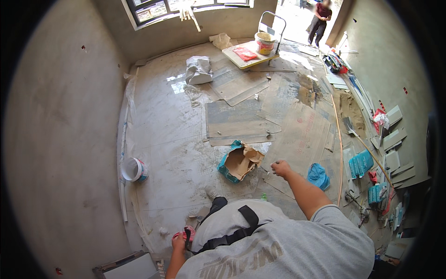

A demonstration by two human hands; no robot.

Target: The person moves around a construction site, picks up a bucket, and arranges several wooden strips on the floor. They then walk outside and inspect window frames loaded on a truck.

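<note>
My left hand (178, 242), low beside my body, is closed round a pink-red object (189, 233) whose kind I cannot make out; a black strap passes close to it. My right arm reaches forward over the floor. Its hand (280, 168) has curled fingers, and whatever is in them, if anything, is hidden. Just left of that hand stands an opened teal paper sack (228, 168), its brown inner paper torn and folded outward. A crumpled blue plastic bag (318, 176) lies to the right of my forearm.
Cardboard sheets (297, 135) cover part of the dusty tiles. A white bucket (134, 169) stands left; a platform trolley (251, 64) with a bucket (265, 44) is ahead. Tile pieces (395, 139) and teal packs (360, 163) line the right wall. A person (320, 21) is at the doorway.
</note>
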